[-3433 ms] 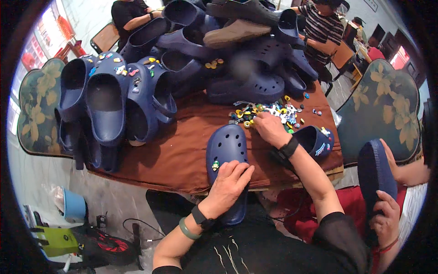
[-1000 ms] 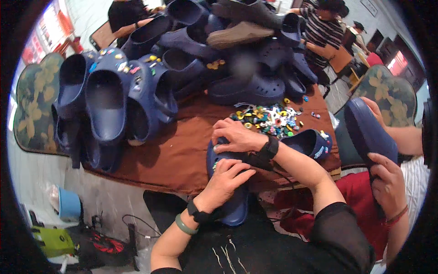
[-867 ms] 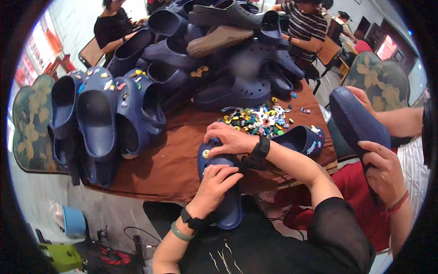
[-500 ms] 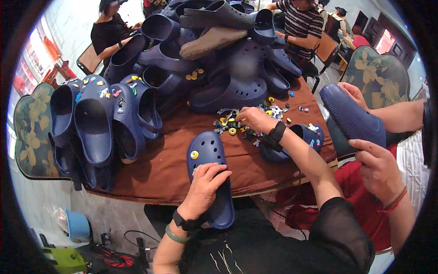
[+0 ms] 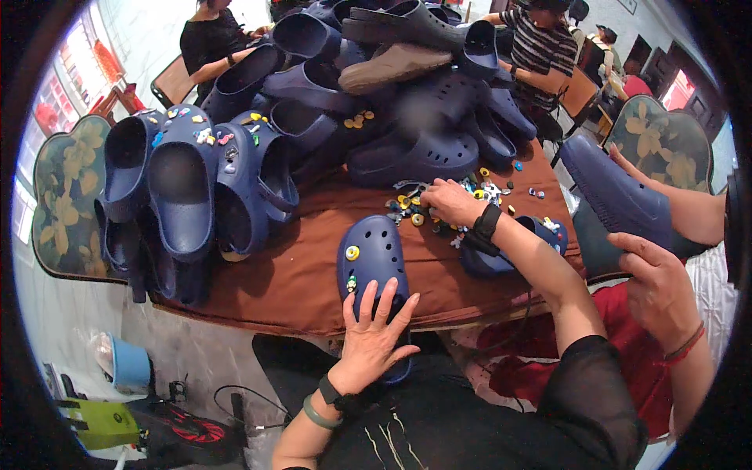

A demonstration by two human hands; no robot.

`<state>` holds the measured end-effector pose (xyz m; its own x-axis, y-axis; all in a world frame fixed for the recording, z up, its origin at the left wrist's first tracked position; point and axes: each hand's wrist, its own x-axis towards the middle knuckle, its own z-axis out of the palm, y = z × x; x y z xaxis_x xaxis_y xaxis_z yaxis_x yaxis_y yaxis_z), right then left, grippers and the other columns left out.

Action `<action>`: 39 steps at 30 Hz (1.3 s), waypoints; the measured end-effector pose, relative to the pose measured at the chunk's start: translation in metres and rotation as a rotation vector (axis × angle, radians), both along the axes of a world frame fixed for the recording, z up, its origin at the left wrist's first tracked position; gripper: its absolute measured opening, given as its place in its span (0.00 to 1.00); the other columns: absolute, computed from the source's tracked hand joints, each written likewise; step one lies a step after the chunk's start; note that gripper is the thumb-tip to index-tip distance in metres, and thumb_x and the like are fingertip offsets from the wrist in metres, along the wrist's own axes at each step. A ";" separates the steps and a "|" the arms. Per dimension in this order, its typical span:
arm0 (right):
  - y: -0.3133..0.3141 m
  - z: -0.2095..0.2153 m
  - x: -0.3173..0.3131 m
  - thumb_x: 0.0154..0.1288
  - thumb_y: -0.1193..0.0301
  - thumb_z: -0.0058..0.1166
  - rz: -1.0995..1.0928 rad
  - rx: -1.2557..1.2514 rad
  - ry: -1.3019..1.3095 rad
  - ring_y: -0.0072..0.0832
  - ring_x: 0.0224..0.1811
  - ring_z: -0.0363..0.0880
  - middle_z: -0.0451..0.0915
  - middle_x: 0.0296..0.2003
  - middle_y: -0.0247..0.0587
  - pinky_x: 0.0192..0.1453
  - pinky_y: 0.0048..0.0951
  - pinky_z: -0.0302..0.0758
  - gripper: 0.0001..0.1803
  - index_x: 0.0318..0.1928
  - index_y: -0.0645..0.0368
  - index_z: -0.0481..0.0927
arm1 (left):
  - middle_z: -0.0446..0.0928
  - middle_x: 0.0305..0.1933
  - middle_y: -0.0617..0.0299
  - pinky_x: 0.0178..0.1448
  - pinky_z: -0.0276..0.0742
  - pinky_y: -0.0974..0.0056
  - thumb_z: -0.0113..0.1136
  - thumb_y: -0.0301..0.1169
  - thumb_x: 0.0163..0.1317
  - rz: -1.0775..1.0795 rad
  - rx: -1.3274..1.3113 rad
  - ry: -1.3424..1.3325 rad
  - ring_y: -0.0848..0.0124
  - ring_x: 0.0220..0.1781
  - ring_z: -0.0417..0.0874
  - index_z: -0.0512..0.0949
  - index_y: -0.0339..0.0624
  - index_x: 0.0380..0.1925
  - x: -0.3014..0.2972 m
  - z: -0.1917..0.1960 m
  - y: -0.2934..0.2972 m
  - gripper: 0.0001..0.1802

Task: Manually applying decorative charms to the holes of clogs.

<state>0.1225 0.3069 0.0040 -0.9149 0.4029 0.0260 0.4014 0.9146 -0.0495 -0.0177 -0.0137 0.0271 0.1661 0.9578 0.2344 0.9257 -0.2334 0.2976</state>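
A navy blue clog (image 5: pixel 377 252) with holes in its upper lies near the table's front edge, toe pointing away from me. On it sit a round yellow-and-white shoe charm (image 5: pixel 352 253) and a small green-and-white charm (image 5: pixel 352 284). My left hand (image 5: pixel 374 348) rests over the clog's rear part, fingers spread. Farther off to the right, my right hand (image 5: pixel 457 205) dips its bent fingertips into a pile of small colourful charms (image 5: pixel 409 202); whatever is between them is hidden. Beneath my right forearm stands another navy clog (image 5: pixel 489 261) bearing charms.
Behind the charms rises a heap of navy clogs (image 5: pixel 415 157) with one brown clog (image 5: pixel 395 66). Several charm-covered clogs (image 5: pixel 182 211) stand at the left on the brown tablecloth (image 5: pixel 298 290). At right, another person's hands (image 5: pixel 658 290) hold a navy clog (image 5: pixel 619 188).
My left hand's fingers have spread apart on the clog, and the green-and-white charm now shows plainly. My right hand stays at the charm pile. The whole view has shifted a little.
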 end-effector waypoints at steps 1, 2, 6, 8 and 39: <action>-0.001 0.001 -0.001 0.52 0.72 0.60 -0.010 0.014 -0.037 0.40 0.50 0.74 0.80 0.39 0.38 0.50 0.43 0.72 0.10 0.38 0.51 0.81 | 0.47 0.77 0.53 0.72 0.44 0.40 0.71 0.54 0.46 0.000 0.011 -0.001 0.51 0.77 0.45 0.58 0.60 0.72 0.000 -0.001 -0.001 0.52; -0.002 0.002 -0.002 0.52 0.72 0.60 -0.007 0.017 -0.041 0.40 0.50 0.74 0.80 0.39 0.38 0.50 0.43 0.72 0.10 0.38 0.51 0.81 | 0.47 0.77 0.53 0.72 0.44 0.40 0.71 0.54 0.46 0.003 0.014 -0.004 0.51 0.77 0.45 0.58 0.60 0.72 -0.001 -0.002 -0.001 0.52; -0.002 0.002 0.001 0.53 0.70 0.61 -0.013 0.039 -0.058 0.40 0.50 0.73 0.80 0.40 0.38 0.50 0.43 0.71 0.08 0.36 0.52 0.82 | 0.47 0.77 0.51 0.72 0.43 0.40 0.69 0.55 0.49 -0.011 0.047 0.009 0.49 0.77 0.44 0.60 0.59 0.71 -0.003 -0.005 0.000 0.49; -0.001 -0.003 0.005 0.53 0.69 0.61 -0.036 0.054 -0.072 0.41 0.50 0.73 0.80 0.40 0.39 0.50 0.44 0.70 0.07 0.35 0.52 0.82 | 0.47 0.77 0.48 0.73 0.42 0.40 0.67 0.57 0.51 -0.029 0.041 0.023 0.47 0.77 0.43 0.62 0.57 0.70 -0.003 -0.006 0.000 0.47; -0.122 -0.001 -0.001 0.59 0.68 0.67 -0.506 -1.748 0.471 0.17 0.34 0.77 0.78 0.29 0.27 0.44 0.20 0.73 0.09 0.29 0.59 0.81 | 0.49 0.75 0.49 0.71 0.46 0.40 0.70 0.55 0.48 -0.006 0.073 0.021 0.44 0.72 0.49 0.65 0.57 0.68 0.000 -0.010 0.003 0.46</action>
